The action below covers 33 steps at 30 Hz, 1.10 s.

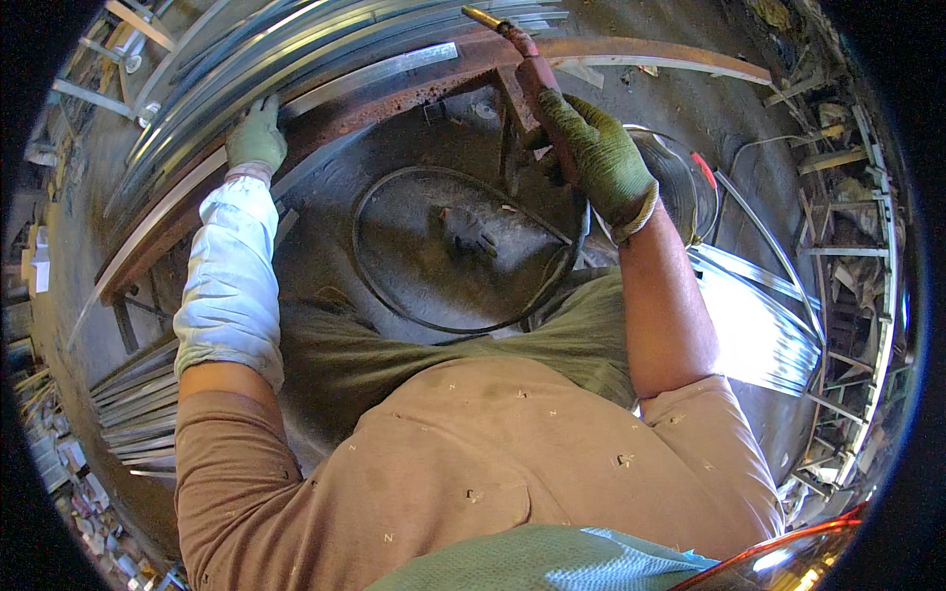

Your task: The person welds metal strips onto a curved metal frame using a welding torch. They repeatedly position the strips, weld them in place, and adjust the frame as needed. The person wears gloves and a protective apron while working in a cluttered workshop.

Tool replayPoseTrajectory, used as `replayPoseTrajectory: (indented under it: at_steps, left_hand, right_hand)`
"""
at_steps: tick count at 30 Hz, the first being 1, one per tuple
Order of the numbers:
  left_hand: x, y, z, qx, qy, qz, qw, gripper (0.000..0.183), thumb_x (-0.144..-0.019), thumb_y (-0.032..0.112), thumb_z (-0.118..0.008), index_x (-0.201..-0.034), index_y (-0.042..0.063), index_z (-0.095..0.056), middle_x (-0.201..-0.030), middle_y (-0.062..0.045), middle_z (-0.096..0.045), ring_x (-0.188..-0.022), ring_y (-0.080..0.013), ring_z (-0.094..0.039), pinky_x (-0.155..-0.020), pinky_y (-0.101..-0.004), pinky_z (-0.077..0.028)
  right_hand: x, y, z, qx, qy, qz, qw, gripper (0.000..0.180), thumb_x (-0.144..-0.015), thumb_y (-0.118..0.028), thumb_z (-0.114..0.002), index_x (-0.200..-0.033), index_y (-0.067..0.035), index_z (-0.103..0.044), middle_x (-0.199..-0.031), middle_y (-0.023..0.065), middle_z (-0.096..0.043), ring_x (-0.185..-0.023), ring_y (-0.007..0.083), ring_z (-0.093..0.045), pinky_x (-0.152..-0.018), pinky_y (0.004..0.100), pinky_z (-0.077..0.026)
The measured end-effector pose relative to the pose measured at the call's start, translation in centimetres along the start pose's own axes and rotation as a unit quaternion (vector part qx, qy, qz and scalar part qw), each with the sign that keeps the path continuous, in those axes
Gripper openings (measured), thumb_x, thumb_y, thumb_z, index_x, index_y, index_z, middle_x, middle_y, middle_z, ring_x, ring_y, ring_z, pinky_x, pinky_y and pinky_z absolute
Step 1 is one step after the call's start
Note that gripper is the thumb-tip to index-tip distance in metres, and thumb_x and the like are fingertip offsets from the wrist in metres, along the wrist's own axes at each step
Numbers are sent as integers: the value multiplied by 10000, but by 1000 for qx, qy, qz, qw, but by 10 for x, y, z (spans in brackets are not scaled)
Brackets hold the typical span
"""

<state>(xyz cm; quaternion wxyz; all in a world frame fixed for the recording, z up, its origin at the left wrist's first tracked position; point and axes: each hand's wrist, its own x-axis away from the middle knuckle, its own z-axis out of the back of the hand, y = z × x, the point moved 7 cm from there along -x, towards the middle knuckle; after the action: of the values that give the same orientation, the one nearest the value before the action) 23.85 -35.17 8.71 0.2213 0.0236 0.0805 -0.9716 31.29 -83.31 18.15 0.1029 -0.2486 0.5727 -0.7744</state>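
My left hand, in a green glove with a white sleeve guard below it, grips a long, thin metal bar. The bar lies along a rusty steel beam, and my hand covers part of it. My gloved right hand holds a welding torch by its handle. The torch's brass-coloured nozzle points up and left, beyond the beam and apart from the bar's right end.
Several long metal lengths lie beyond the beam. A black cable loop rests on the floor before my legs. Shiny metal strips lie at right, near a round container. More strips are stacked at left.
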Motion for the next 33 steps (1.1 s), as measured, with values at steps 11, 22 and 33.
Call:
replayPoseTrajectory:
  at_steps: [11, 22, 33]
  left_hand:
    - [47, 62, 94, 237, 9, -95, 967, 723, -955, 332, -811, -1608, 117, -584, -1602, -241, -612, -1463, -440, -600, -1244, -504, -479]
    - [124, 210, 110, 444, 37, -216, 869, 738, -837, 193, -888, -1495, -8, -621, -1428, -285, -698, -1340, -475, -665, -1157, -496, -539]
    - [89, 223, 100, 587, 4, -182, 789, 841, -892, 106, -887, -1621, -48, -497, -1472, -253, -690, -1402, -385, -666, -1193, -462, -512]
  right_hand:
    - [6, -3, -19, 31, -1, -1, 1000, 648, -1131, -557, -631, -1435, 11, -703, -1049, 84, -770, -912, 161, -672, -851, 343, -555]
    - [-37, 6, -38, 79, -38, 47, 995, 524, -1132, -280, -674, -1555, 26, -628, -1214, 80, -780, -1051, 120, -666, -942, 296, -562]
    - [-58, -9, -36, 205, -26, 41, 978, 516, -1130, -265, -668, -1542, 43, -633, -1283, 163, -807, -1159, 150, -715, -1008, 335, -579]
